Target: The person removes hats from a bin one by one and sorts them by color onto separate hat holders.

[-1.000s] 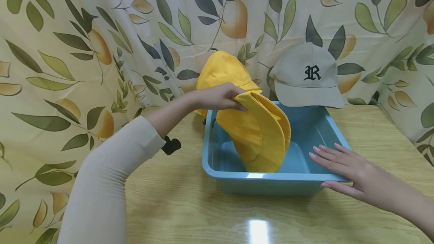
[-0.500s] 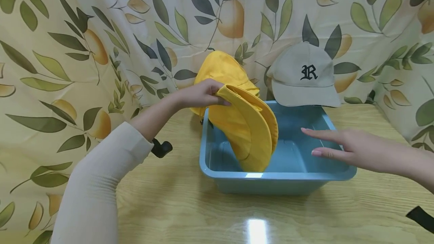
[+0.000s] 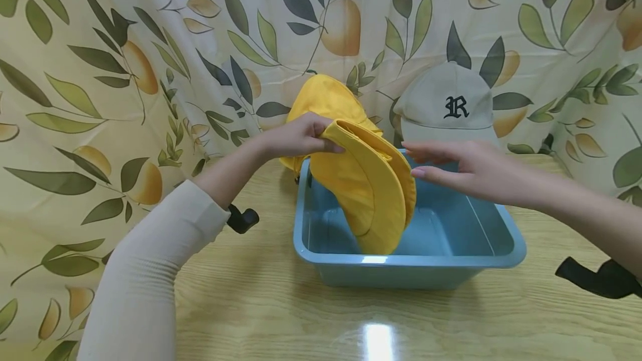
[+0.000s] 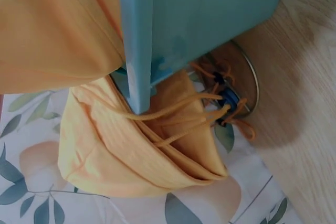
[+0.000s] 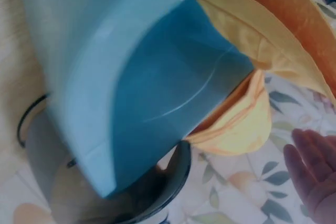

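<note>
My left hand (image 3: 301, 137) pinches a folded yellow bucket hat (image 3: 368, 199) by its brim. The hat hangs tilted inside a blue plastic basin (image 3: 401, 261), its lower edge close to the front wall. My right hand (image 3: 466, 166) is over the basin's right half, fingers straight, fingertips right beside the hat's right edge. In the right wrist view that hand (image 5: 317, 177) shows at the lower right, palm visible, holding nothing. The left hand is out of sight in the left wrist view, where the held hat (image 4: 52, 35) fills the upper left.
Behind the basin's left corner stands another yellow hat (image 3: 326, 96); its orange cord and blue toggle (image 4: 229, 99) show in the left wrist view. A light grey cap (image 3: 441, 91) with a black letter stands behind the right side. A leaf-patterned curtain (image 3: 200, 60) surrounds the wooden table (image 3: 241, 305).
My right hand has left the basin's right rim and come up and leftward to the hat. My left hand has shifted a little left with the hat, then stayed nearly still.
</note>
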The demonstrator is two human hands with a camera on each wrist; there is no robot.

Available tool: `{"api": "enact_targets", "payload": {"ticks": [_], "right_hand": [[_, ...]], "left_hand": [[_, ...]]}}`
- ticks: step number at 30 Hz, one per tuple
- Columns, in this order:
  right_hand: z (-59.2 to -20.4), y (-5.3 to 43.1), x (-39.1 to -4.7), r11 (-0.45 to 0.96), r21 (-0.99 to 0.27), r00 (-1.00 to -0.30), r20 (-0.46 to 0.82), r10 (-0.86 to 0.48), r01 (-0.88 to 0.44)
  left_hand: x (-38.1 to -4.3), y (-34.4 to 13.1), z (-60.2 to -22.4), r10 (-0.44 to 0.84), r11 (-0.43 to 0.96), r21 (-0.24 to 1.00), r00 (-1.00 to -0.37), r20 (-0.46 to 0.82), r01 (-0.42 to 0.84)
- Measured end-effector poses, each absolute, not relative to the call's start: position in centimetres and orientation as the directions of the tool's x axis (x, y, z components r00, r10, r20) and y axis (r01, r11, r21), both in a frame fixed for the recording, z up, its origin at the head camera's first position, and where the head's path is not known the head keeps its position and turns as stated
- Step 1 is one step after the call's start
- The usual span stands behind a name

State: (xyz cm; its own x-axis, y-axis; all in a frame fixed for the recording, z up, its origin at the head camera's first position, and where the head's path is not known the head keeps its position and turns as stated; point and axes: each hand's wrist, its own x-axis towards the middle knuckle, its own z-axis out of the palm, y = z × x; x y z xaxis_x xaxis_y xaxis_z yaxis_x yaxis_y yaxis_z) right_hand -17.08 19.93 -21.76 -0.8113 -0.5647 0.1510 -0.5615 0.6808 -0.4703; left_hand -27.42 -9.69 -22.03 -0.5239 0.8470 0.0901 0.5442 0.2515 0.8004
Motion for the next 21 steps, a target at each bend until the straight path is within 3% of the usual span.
{"api": "enact_targets", "payload": {"ticks": [9,15,21], "right_hand": [[-22.2,17.3,-18.2,0.555,-0.384,-0.674,0.394,-0.624,-0.738],[-22.7,16.3,-18.9,0.616,-0.393,-0.730,0.395,-0.558,-0.683],[-22.6,16.1,-19.0,0.670,-0.354,-0.743,0.476,-0.471,-0.652]], "left_hand": [[-27.4,-9.6,-22.1,0.837,0.206,0.816,-0.530,0.139,0.541],[-27.4,-9.6,-22.1,0.816,0.186,0.842,-0.556,0.155,0.506],[-27.0,-9.5,-22.5,0.769,0.154,0.844,-0.598,0.224,0.514]]}}
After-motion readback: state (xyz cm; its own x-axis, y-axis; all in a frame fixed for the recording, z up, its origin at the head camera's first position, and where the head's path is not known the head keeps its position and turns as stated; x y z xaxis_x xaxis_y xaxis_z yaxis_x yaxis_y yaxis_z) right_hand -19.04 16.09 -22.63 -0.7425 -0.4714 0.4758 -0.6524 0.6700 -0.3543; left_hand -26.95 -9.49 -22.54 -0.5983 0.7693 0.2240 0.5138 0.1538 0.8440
